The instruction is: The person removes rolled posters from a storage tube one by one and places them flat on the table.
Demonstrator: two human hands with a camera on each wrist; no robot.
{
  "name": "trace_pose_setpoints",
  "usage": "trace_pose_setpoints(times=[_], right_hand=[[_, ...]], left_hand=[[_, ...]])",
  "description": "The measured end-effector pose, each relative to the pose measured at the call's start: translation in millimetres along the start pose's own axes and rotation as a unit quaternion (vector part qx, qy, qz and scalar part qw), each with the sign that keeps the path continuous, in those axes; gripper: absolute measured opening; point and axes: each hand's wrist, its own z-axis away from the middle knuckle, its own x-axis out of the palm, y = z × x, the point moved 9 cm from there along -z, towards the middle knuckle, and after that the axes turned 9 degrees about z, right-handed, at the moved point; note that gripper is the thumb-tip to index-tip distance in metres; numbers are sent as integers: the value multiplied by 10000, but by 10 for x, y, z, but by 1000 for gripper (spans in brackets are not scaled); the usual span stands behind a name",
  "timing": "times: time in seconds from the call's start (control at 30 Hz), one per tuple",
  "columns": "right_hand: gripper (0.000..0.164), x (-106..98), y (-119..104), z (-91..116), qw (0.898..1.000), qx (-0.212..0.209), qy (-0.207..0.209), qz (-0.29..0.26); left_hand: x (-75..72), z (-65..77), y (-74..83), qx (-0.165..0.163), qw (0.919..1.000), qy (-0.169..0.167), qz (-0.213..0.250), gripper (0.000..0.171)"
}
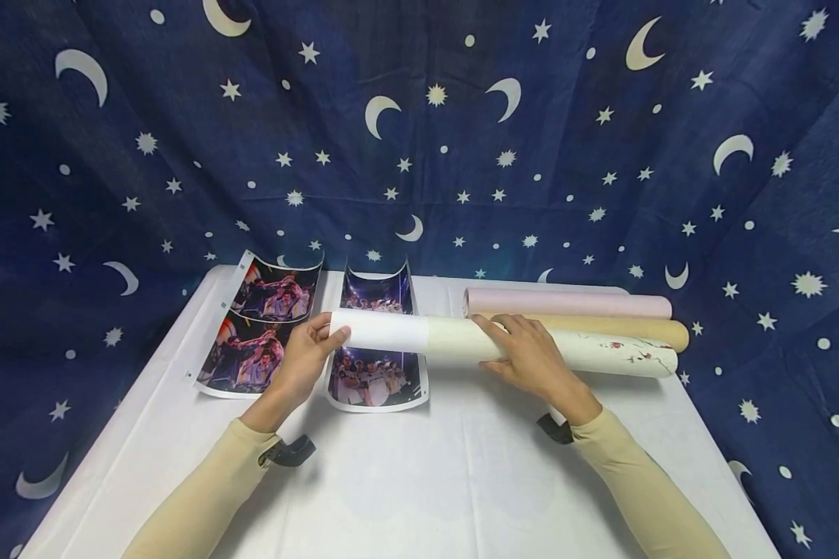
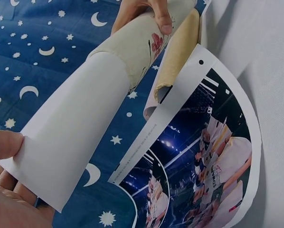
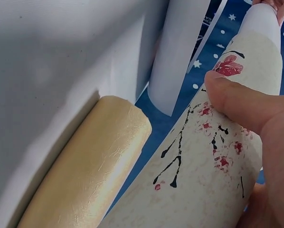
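A cream wallpaper roll [image 1: 615, 353] with red blossoms and dark twigs is held level above the table. Out of its left end extends a narrower white paper tube [image 1: 379, 331]. My left hand [image 1: 301, 361] pinches the tube's far left end, thumb on the outer face and the other fingers at the underside, as the left wrist view shows. The right hand [image 1: 531, 353] grips the wallpaper roll near its middle, its thumb [image 3: 241, 97] lying across the printed blossoms.
Behind the held roll lie a yellow roll [image 1: 587, 329] and a pink roll [image 1: 566, 301]. Curled photo prints stand on the left, one pair with a raised-arms scene [image 1: 245, 353], another with a group of people [image 1: 377, 380]. A star-and-moon cloth [image 1: 419, 155] hangs behind the white table [image 1: 405, 481].
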Motion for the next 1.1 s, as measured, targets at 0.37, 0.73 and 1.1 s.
trace_pose_setpoints(times=[0.37, 0.73, 1.1], right_hand=[[80, 21, 50, 67, 10000, 45, -24, 25], [81, 17, 120, 112, 9999, 90, 51, 28], [81, 12, 183, 141, 9999, 152, 28, 6]], left_hand=[[-100, 24, 7, 21, 9999, 136, 2, 47], [-224, 20, 47, 140, 9991, 380, 158, 44], [-313, 34, 83, 153, 9983, 528, 190, 47]])
